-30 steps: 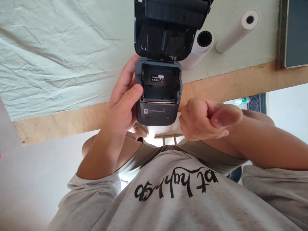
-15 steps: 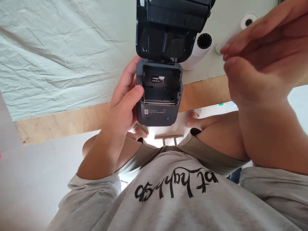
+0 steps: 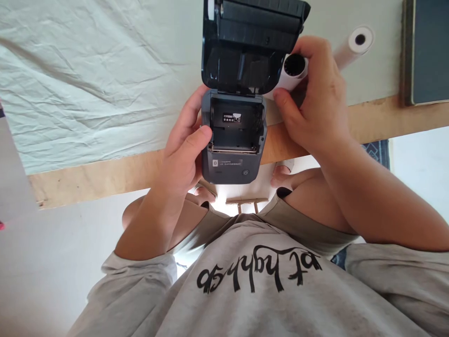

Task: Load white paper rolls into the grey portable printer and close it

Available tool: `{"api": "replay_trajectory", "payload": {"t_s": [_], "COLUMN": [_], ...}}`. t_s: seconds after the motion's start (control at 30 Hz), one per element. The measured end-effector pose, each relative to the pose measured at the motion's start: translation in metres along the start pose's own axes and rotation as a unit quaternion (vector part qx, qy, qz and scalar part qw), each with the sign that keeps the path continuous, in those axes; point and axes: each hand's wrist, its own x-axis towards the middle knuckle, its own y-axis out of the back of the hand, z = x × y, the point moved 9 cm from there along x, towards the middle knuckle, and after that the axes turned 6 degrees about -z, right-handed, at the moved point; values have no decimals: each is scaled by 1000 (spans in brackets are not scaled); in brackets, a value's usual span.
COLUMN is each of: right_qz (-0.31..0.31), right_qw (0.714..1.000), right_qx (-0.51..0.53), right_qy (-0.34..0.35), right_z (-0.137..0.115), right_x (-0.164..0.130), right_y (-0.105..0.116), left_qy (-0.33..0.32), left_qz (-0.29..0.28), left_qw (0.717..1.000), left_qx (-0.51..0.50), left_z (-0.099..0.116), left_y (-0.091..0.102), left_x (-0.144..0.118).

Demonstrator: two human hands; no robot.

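My left hand (image 3: 182, 154) holds a small dark grey printer (image 3: 231, 164) by its left side, thumb on the front corner, just above the table's front edge. Its black lid (image 3: 245, 47) stands swung open and the paper bay with a small label looks empty. My right hand (image 3: 315, 107) is to the right of the printer, its fingers closed around a white paper roll (image 3: 293, 72) with a dark core that lies beside the lid.
A second white paper roll (image 3: 354, 42) lies behind my right hand. A dark flat board (image 3: 428, 51) sits at the far right. A wrinkled pale cloth (image 3: 105, 79) covers the table, whose bare wooden edge (image 3: 87, 175) runs in front.
My right hand rose from a loose fist near my chest, swept up over the table and closed on the nearer paper roll. The left hand and printer barely moved.
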Motion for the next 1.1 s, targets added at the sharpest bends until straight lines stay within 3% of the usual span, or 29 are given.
{"api": "replay_trajectory", "payload": {"t_s": [0.1, 0.17, 0.23, 0.33, 0.47, 0.57, 0.8, 0.87, 1.0, 1.1], "right_qz": [31, 58, 61, 17, -27, -23, -4, -23, -55, -50], "right_qw": [999, 992, 967, 922, 918, 915, 832, 835, 869, 854], "right_qx": [27, 111, 241, 383, 396, 401, 525, 522, 478, 500], "right_qy": [-10, -33, -59, -53, -21, -34, -176, -172, -119, -138], "right_z": [-5, -7, -5, -3, -2, -1, 22, 21, 11, 13], "right_x": [-1, -5, -10, -14, -17, -18, -23, -24, -26, -27], "right_y": [8, 14, 13, -1, -8, -5, -16, -18, -17, -19], "left_qy": [13, 8, -10, -23, -19, -22, -38, -33, -32, -38], "left_qz": [-6, -15, -25, -27, -11, 8, -14, -15, -24, -35], "left_qw": [1000, 1000, 999, 999, 999, 999, 999, 999, 998, 998], "left_qx": [0, -11, -24, -31, -29, -33, -28, -38, -40, -36], "left_z": [-2, -2, -2, -2, -2, -1, -1, -2, -3, -5], "left_y": [1, 2, 3, 4, 3, 1, 1, 2, 2, 3], "left_x": [-1, -1, -1, -1, -1, -1, 2, 2, 2, 3]}}
